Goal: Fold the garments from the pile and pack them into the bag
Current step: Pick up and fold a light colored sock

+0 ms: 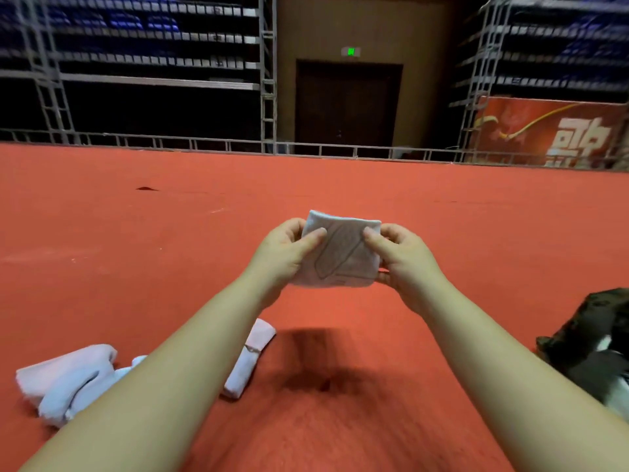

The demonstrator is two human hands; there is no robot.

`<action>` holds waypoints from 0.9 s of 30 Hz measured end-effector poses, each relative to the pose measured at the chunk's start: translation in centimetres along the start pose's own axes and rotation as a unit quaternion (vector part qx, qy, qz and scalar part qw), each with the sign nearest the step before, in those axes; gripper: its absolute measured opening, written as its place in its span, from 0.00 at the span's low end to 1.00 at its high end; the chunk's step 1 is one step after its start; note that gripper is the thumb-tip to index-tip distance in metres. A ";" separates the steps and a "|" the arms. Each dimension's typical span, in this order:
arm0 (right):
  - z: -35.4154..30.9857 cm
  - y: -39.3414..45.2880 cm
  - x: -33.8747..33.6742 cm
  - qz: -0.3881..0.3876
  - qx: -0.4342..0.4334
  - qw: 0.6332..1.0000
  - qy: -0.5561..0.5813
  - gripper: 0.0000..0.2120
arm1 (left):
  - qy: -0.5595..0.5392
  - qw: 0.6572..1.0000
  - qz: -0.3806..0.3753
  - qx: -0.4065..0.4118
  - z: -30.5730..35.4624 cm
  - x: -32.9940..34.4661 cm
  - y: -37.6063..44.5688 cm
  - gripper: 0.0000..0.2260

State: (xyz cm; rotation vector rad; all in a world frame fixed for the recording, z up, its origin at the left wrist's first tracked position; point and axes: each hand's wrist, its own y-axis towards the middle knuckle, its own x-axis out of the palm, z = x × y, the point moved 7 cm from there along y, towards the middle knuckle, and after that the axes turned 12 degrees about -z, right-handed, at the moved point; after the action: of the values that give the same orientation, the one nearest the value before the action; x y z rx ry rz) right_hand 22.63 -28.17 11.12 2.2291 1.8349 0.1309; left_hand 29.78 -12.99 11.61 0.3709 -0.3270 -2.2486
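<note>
Soft white cloth garment (343,250), matt red carpet floor (442,206), grey metal railings (211,144).

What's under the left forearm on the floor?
Pale folded garments on the red floor: a bundle at left and a rolled piece at right. The left forearm covers what lies between them, so whether they join cannot be seen.

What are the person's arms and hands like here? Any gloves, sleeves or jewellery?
Both arms are bare as far as the picture shows: no sleeves in view. The left hand and the right hand wear no gloves, and no rings, watch or bracelets show on the fingers or wrists. No markings or straps are visible on either forearm.
</note>
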 end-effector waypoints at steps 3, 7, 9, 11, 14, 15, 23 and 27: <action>4.8 -3.8 1.2 -0.037 0.080 0.996 0.000 0.09 | -0.052 0.992 -0.060 -0.095 -4.3 2.6 -4.5 0.10; 11.9 -9.8 2.9 -0.086 0.186 0.979 0.019 0.13 | -0.222 0.920 -0.116 -0.300 -10.9 6.2 -12.5 0.17; 14.2 -11.5 3.4 -0.100 0.222 0.970 -0.001 0.12 | -0.202 0.901 -0.128 -0.362 -12.8 6.7 -14.8 0.17; 15.1 -11.8 3.3 -0.086 0.221 0.971 -0.020 0.14 | -0.201 0.896 -0.119 -0.377 -13.6 6.6 -15.6 0.14; 15.0 -10.7 3.1 -0.069 0.198 0.973 -0.100 0.14 | -0.189 0.908 -0.107 -0.359 -14.0 6.1 -15.4 0.11; 15.1 -10.3 3.1 -0.071 0.198 0.968 -0.137 0.14 | -0.187 0.911 -0.108 -0.351 -13.9 6.0 -15.3 0.11; 15.9 -7.3 2.7 -0.038 0.167 0.921 -0.351 0.14 | 0.103 0.987 -0.021 -0.119 -12.8 1.3 -14.1 0.14; 14.5 -8.2 1.9 -0.030 0.107 0.927 -0.359 0.16 | 0.305 0.920 -0.206 -0.138 -14.4 3.7 -14.2 0.21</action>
State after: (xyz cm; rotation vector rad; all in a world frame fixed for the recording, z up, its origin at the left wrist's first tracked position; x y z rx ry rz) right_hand 18.48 -26.85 -5.06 1.9488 1.5327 -0.8221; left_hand 22.99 -8.43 -7.24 1.0278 0.4307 -2.3863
